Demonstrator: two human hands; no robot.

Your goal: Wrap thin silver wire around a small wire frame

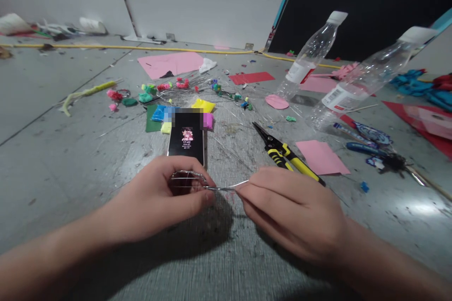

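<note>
Thin silvery wire (223, 189) spans the gap between my two hands above the grey surface. My left hand (165, 197) pinches it between thumb and index finger, and a bent loop of wire shows inside the curled fingers. On the other side, my right hand (293, 207) holds the wire's other end at its fingertips, fingers pressed together. A phone (187, 138) with a lit screen lies just beyond my left hand. Black and yellow pliers (282, 149) rest beyond my right hand, jaws pointing away to the left.
Two clear bottles (307, 59) (367, 82) stand at the right. Pink paper (169, 65), a red strip (251, 77) and colourful clay packets (204, 105) lie beyond the phone. Small coloured pieces (181, 83) and loose wires are scattered there. A yellow cable (141, 48) crosses the back.
</note>
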